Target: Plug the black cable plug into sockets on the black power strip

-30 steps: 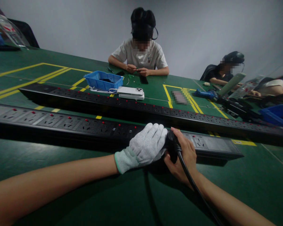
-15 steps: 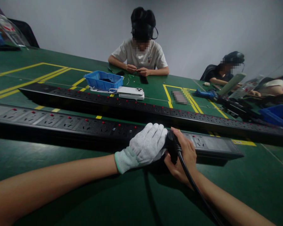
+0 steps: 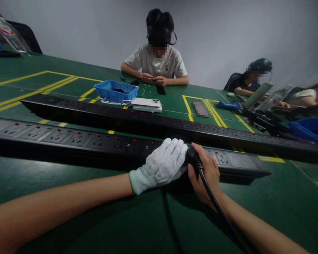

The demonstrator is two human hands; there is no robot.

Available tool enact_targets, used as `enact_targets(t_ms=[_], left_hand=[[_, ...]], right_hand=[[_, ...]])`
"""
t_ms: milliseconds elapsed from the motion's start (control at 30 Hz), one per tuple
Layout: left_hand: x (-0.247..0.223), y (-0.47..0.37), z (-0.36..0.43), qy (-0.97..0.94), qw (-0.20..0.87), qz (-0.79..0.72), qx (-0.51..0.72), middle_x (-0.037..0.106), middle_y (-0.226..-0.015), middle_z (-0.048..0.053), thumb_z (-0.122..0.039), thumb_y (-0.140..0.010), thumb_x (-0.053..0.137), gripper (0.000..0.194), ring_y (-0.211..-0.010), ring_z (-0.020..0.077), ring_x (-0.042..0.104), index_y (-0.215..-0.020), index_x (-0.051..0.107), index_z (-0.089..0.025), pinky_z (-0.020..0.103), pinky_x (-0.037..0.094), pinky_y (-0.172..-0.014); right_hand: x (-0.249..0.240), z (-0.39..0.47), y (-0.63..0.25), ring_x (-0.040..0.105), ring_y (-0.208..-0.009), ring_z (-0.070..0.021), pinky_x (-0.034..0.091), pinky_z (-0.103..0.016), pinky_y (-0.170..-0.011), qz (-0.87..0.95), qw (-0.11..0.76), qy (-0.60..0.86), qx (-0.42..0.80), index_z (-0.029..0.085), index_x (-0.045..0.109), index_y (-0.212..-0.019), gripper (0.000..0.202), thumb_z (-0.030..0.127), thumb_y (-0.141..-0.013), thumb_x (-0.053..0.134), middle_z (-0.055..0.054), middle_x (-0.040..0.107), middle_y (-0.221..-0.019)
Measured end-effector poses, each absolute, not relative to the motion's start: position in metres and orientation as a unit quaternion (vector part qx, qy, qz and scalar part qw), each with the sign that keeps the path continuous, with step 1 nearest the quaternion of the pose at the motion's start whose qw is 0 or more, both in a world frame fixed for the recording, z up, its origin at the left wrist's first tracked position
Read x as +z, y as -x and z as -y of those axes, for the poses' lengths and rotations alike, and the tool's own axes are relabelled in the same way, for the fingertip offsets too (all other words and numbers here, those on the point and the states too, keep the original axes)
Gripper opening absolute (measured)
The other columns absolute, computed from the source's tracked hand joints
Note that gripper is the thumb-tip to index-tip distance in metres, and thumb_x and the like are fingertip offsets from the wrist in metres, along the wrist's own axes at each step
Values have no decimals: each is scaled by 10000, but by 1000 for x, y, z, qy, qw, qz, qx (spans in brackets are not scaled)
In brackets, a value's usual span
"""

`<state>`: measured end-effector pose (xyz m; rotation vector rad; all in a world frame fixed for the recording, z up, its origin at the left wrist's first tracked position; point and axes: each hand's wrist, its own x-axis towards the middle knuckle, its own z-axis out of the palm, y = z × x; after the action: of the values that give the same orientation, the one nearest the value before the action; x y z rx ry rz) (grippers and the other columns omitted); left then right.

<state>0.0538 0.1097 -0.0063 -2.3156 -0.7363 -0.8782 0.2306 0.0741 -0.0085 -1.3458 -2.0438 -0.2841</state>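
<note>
Right hand (image 3: 208, 171): thumb had crept up, held black plug (image 3: 192, 155).
Left hand (image 3: 167, 159): gloved, lay over nearer power strip (image 3: 106, 142), grip unclear.

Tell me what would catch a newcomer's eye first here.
Most likely the left hand in its pale grey knitted glove, bright against the long black socket strip under it, at the centre. Just beside it, the bare right hand grips a black plug with a thick cord. Beyond the strips, a person in a white T-shirt sits across the green table.
</note>
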Motion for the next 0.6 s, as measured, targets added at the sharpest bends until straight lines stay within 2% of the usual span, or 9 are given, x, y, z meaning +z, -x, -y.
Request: enact_targets(t_ms=[200,300,367,467,533,600], left_hand=[[-4,-56,-103,872,244,335,-260,538,-1222,250,-387,-906,388,521,-1168,353,494,-1231,472,13,491,398,-964],[4,-54,-103,872,212,383,-220,532,-1199,263,-480,-910,326,610,-1132,359,505,-1249,446,13,494,390,-930],[12,-51,-107,868,171,423,-195,579,-1076,241,-618,-869,290,721,-1015,348,556,-1180,496,-1,470,419,-849],[25,-46,-116,863,90,476,-146,601,-836,154,-830,-717,241,853,-796,305,588,-938,588,-83,425,433,-719],[30,-43,-121,865,55,484,-121,590,-788,122,-890,-642,219,872,-732,288,583,-849,586,-127,407,428,-672],[31,-42,-123,868,44,483,-111,590,-811,122,-910,-613,210,889,-728,288,583,-848,582,-137,398,425,-657]], right_hand=[[-11,-76,-231,537,-1140,-196,412,-357,-955,765,363,519,-113,243,393,-1317,430,213,-893,456,-59,561,-1259],[-12,-78,-232,559,-1112,-185,417,-344,-952,760,365,524,-122,258,409,-1303,407,204,-901,452,-46,577,-1239],[-12,-79,-233,574,-1092,-188,427,-342,-944,759,365,523,-128,251,420,-1292,394,214,-902,462,-47,589,-1222],[-6,-80,-233,613,-1013,-191,458,-335,-904,769,366,510,-118,236,477,-1234,348,266,-889,510,-46,627,-1155],[7,-82,-234,637,-928,-185,486,-328,-851,761,379,520,-85,240,515,-1185,317,310,-876,539,-38,645,-1107],[27,-85,-236,636,-897,-179,499,-326,-812,722,429,541,-53,241,538,-1149,294,339,-872,544,-37,639,-1093]])
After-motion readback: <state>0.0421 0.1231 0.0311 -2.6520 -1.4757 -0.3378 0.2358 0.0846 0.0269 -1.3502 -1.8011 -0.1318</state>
